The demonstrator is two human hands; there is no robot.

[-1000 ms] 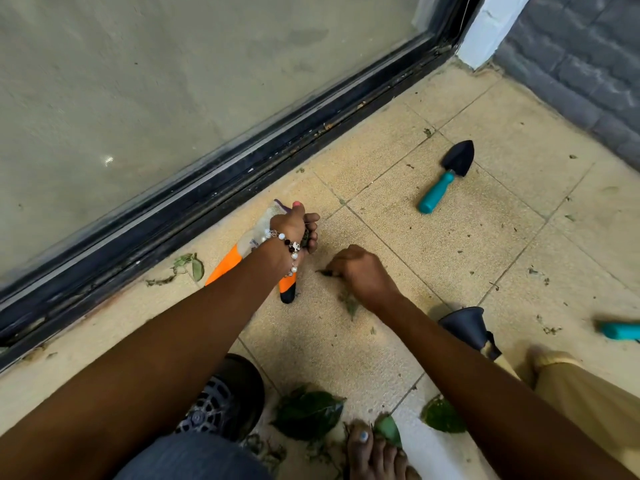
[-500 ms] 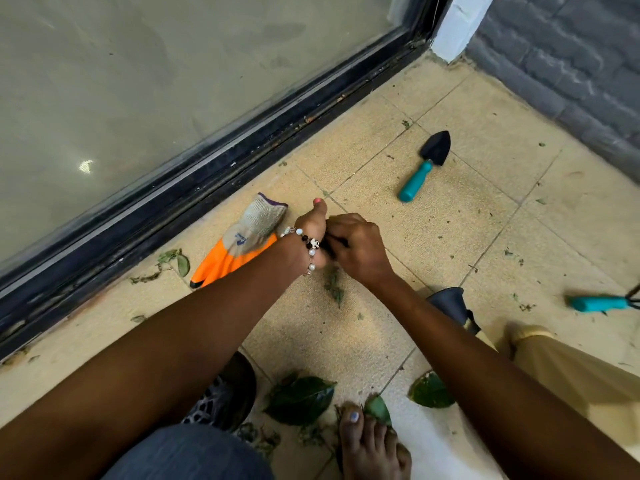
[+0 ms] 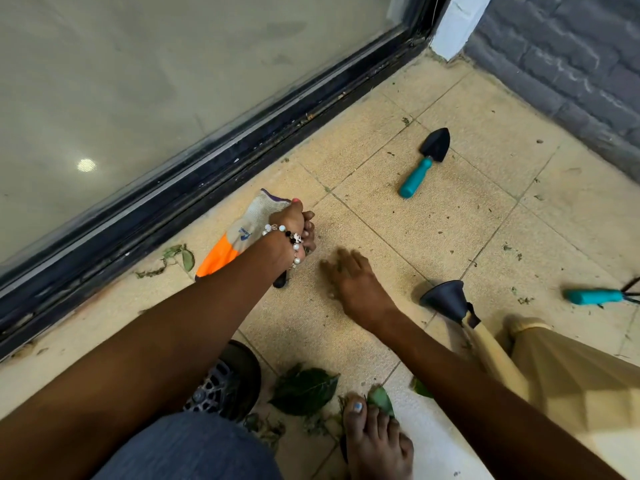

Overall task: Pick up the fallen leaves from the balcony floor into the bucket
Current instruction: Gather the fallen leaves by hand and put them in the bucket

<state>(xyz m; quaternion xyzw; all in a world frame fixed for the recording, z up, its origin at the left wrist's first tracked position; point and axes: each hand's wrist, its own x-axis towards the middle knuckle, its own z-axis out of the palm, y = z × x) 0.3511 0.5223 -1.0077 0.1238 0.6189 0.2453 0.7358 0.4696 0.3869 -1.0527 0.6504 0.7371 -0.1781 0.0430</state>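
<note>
Two hands over tiled floor: left hand [image 3: 294, 230] grips an orange glove [image 3: 235, 239] near the glass door; right hand [image 3: 353, 278] spread flat. Leaves [image 3: 304, 389] lie near, by a bare foot [image 3: 375, 441].

We see a beige tiled balcony floor [image 3: 398, 237] carrying a teal-handled trowel [image 3: 424, 164], a teal-handled hand rake [image 3: 595, 296], an orange-and-grey glove [image 3: 239, 237], scattered green leaves [image 3: 304, 389] and a black funnel [image 3: 446, 299].
</note>
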